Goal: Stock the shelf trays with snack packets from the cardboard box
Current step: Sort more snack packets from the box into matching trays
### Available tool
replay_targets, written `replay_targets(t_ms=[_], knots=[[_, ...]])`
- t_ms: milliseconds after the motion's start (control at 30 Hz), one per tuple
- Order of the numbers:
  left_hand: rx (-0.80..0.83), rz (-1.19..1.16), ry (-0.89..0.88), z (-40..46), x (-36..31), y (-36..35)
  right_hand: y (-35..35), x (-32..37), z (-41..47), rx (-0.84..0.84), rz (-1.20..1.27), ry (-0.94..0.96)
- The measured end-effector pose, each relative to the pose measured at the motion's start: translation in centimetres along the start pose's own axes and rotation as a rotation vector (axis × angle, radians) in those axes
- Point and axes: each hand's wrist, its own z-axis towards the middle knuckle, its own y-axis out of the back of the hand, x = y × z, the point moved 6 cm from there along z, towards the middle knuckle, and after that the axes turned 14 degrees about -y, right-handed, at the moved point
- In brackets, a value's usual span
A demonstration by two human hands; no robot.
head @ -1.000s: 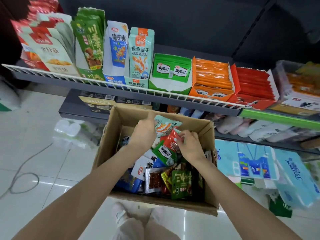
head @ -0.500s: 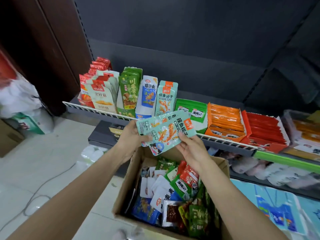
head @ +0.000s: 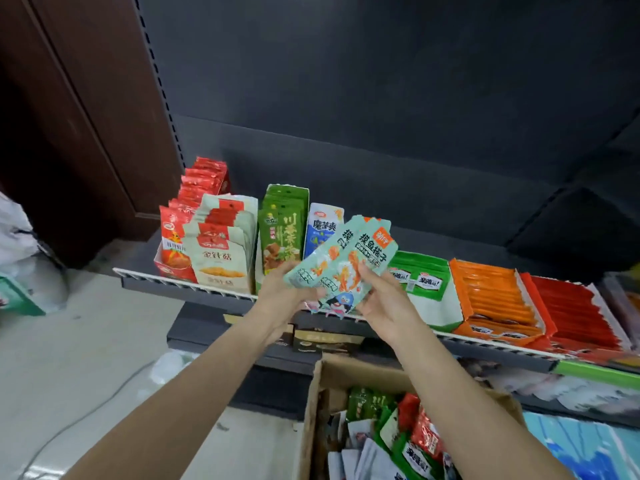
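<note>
Both the left hand [head: 284, 292] and right hand [head: 384, 299] grip the fanned mint-green packets [head: 341, 261] at mid-frame. Their matching tray looks hidden directly behind them, long axes tilted toward upper right.

You've got a dark brown wooden door [head: 69, 109] far left, beside the dark grey shelf back panel [head: 381, 91]. White plastic bags [head: 24, 258] sit on the pale tiled floor [head: 69, 358] at left, and a thin grey cable [head: 100, 407] runs across it. Light-blue printed packs [head: 585, 445] lie bottom right.
</note>
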Motion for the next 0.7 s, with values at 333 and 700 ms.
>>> replay_targets(t_ms=[333,700], knots=[[0.316,0.631,-0.398,9.2,-5.0,-3.5,1.9,8.8,1.1,-0.383,-0.235,0.364],[0.471,0.781,-0.366,13.4,-3.2,-6.9,2.3,9.0,6.0,-0.504,-0.539,0.312]])
